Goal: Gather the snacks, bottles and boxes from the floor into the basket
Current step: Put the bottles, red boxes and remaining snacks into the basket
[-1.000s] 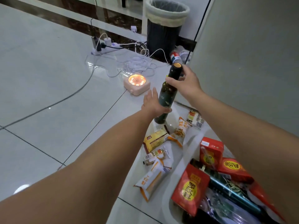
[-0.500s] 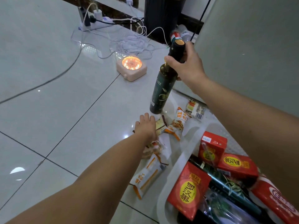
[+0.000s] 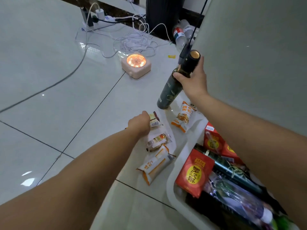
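Observation:
My right hand (image 3: 193, 80) grips the neck of a dark green bottle (image 3: 171, 92), held tilted above the floor. Low over the tiles, my left hand (image 3: 139, 124) closes on a yellow snack packet (image 3: 155, 121). Three more packets lie nearby: an orange-and-white one (image 3: 183, 117), a small clear one (image 3: 157, 141) and a long white-and-orange one (image 3: 156, 165). The white basket (image 3: 173, 188) at the lower right holds red boxes (image 3: 195, 173), a dark bottle (image 3: 232, 173) and a clear bottle.
A glowing pink lamp (image 3: 136, 64) sits on the floor ahead, with a tangle of white cables (image 3: 134, 41) and a power strip (image 3: 106, 18) behind it. A dark bin (image 3: 163, 15) and empty plastic bottles (image 3: 180, 34) stand by the grey wall (image 3: 257, 55) on the right.
My left hand let go of the bottle's body and dropped to the snack packets on the floor. My right hand has brought the bottle nearer and to the right.

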{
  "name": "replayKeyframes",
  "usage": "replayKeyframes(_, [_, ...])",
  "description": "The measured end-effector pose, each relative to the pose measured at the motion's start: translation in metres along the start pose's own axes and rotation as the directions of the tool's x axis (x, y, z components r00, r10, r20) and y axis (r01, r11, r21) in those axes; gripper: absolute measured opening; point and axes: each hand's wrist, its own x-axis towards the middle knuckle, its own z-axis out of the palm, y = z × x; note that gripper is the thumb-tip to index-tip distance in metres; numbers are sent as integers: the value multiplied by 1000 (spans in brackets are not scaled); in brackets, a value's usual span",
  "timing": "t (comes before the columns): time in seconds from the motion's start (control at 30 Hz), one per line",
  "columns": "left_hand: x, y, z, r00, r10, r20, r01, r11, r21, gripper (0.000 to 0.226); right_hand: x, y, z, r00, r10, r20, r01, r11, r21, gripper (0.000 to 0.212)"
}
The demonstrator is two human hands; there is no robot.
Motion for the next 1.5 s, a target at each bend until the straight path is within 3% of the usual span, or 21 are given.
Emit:
replayKeyframes(0.13, [-16, -24, -34, 995, 7, -95, -5, 1000, 28, 27, -9, -1, -28, 968, 126, -218, -86, 979, 185, 68])
replayKeyframes(0.3, [-33, -23, -75, 973, 62, -220, -69, 997, -24, 31, -8, -22, -107, 943, 181, -280, -84, 941, 327, 69])
replayKeyframes(0.5, [-66, 37, -95, 922, 326, -208, -332, 943, 10, 38, -67, -6, -218, 868, 335, -366, -148, 878, 454, 43])
replayKeyframes(0.63, [-94, 89, -93, 839, 514, -177, -511, 857, 65, 32, -135, 41, -267, 731, 533, -426, -245, 788, 565, 37])
replayKeyframes(0.73, [-112, 123, -85, 772, 615, -164, -615, 787, 55, 34, -180, 71, -288, 678, 620, -394, -267, 707, 655, 39])
replayKeyframes(0.93, [-139, 157, -50, 668, 744, -32, -731, 663, 160, 35, -253, 109, -301, 635, 693, -341, -365, 658, 659, 36])
replayKeyframes(1.1, [-149, 163, -31, 549, 835, 35, -810, 522, 268, 33, -310, 147, -275, 510, 834, -209, -328, 414, 849, 14])
replayKeyframes(1.23, [-147, 160, -28, 545, 838, 30, -812, 518, 268, 36, -321, 147, -252, 480, 869, -118, -339, 307, 889, 21])
replayKeyframes(1.37, [-143, 153, -27, 592, 799, 104, -783, 539, 311, 51, -315, 140, -227, 439, 897, -47, -405, 244, 881, 33])
replayKeyframes(1.5, [-138, 142, -24, 621, 753, 218, -780, 565, 271, 73, -303, 134, -229, 323, 945, -54, -567, 239, 788, 27])
